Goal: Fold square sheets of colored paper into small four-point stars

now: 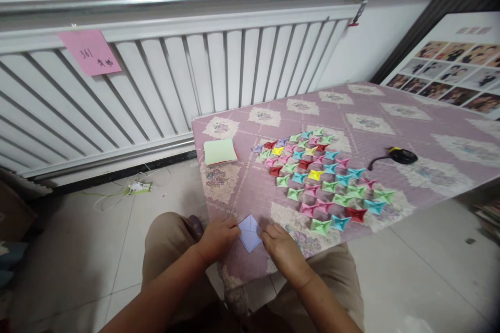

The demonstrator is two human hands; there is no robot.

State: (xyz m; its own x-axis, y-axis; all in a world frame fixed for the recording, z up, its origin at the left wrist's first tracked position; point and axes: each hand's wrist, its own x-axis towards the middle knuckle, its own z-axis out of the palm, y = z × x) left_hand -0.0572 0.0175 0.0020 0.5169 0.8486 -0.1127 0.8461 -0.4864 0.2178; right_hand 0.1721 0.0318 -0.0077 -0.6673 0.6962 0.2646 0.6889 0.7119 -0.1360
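Observation:
A folded lavender paper [250,233], diamond-shaped with crease lines, lies at the near left end of the table. My left hand [219,238] pinches its left corner. At the right corner, my right hand [282,248] has its fingers closed on the paper's edge. To the right stand rows of small folded paper pieces [315,175] in green, pink, blue, red and yellow. A stack of square paper [220,151], pale green on top, rests near the table's left edge.
The table [269,270] has a purple floral cloth. A black object with a cord [402,156] lies on the right. Behind are a white radiator [234,62] and a photo board [453,65]. A power strip [138,188] sits on the floor.

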